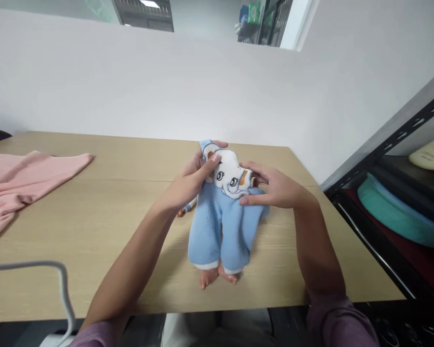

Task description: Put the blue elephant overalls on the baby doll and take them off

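Note:
A small doll lies on the wooden table (pixel 94 226), dressed in light blue fleece dungarees (pixel 220 226) with a white elephant patch (pixel 229 176) on the bib. Its bare feet (pixel 217 277) point toward me. My left hand (pixel 191 180) pinches the upper left edge of the bib near a strap, fingers closed on the fabric. My right hand (pixel 274 188) grips the right side of the bib, thumb and fingers pressed on the cloth. The doll's head and arms are mostly hidden under the garment and my hands.
A pink garment (pixel 25 178) lies spread at the table's left end. A white cable (pixel 58 284) curves over the near left edge. A black metal shelf (pixel 393 159) stands to the right, holding a teal round object (pixel 397 212). A white wall rises behind the table.

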{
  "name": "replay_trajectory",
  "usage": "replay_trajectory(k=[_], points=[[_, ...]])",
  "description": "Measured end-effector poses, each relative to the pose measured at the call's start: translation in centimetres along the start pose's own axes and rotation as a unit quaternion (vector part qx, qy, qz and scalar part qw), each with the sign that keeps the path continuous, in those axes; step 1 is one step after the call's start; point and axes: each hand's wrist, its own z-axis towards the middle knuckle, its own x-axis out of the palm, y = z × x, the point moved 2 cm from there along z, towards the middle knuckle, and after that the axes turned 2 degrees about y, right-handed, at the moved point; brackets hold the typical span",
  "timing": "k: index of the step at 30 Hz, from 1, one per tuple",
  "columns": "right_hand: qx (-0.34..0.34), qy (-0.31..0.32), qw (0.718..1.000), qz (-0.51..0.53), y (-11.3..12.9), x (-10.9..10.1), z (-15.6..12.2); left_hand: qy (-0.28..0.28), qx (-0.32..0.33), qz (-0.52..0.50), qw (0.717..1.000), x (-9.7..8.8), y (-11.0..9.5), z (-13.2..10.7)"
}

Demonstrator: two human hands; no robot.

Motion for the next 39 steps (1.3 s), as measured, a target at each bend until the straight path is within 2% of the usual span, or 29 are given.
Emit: replay_trajectory(k=[3,5,7,10,13,15,17,20,23,25,28,32,34,37,39], points=[[0.014,0.000,1.000,-0.019,-0.4,-0.2,0.1,0.018,0.001,0.013,1.000,-0.2,0.0,0.2],[-0.003,-0.022,0.999,-0.038,-0.4,-0.5,0.1,0.019,-0.001,0.010,1.000,-0.5,-0.4,0.3],[-0.057,-0.080,0.992,-0.076,-0.2,-0.8,0.0,0.014,-0.010,0.030,0.999,-1.2,-0.9,0.4],[-0.149,-0.158,0.962,-0.167,0.1,-1.0,0.1,-0.010,-0.011,0.156,0.988,-2.9,-1.4,0.5],[-0.196,-0.190,0.930,-0.245,0.4,-1.0,0.2,-0.051,0.067,0.280,0.956,-4.7,-1.5,0.7],[-0.215,-0.189,0.918,-0.273,0.5,-0.8,0.3,-0.017,0.132,0.280,0.951,-5.0,-1.1,1.0],[-0.233,-0.165,0.919,-0.273,0.8,-0.4,0.3,0.075,0.161,0.242,0.954,-4.6,-0.2,1.3],[-0.261,-0.125,0.931,-0.220,1.1,0.3,0.1,0.216,0.129,0.189,0.949,-3.5,1.5,1.7],[-0.257,-0.107,0.946,-0.164,1.2,0.7,-0.2,0.292,0.084,0.161,0.939,-2.7,2.6,1.8],[-0.215,-0.088,0.962,-0.143,1.0,0.6,-0.3,0.295,0.070,0.149,0.941,-2.6,2.6,1.7],[-0.149,-0.044,0.981,-0.115,0.3,0.1,-0.4,0.259,0.072,0.144,0.953,-2.9,1.7,1.5],[-0.168,-0.017,0.984,-0.062,-0.6,-0.4,-0.1,0.223,0.084,0.120,0.964,-3.4,0.1,1.1],[-0.154,0.008,0.988,-0.017,-1.2,-0.2,0.2,0.219,0.090,0.102,0.966,-3.3,-0.3,0.9],[-0.071,0.096,0.993,0.024,-2.5,1.0,0.8,0.202,0.104,0.103,0.968,-2.9,-0.7,0.8],[-0.017,0.139,0.990,-0.004,-3.5,1.9,1.0,0.198,0.120,0.124,0.965,-2.5,-0.7,0.9]])
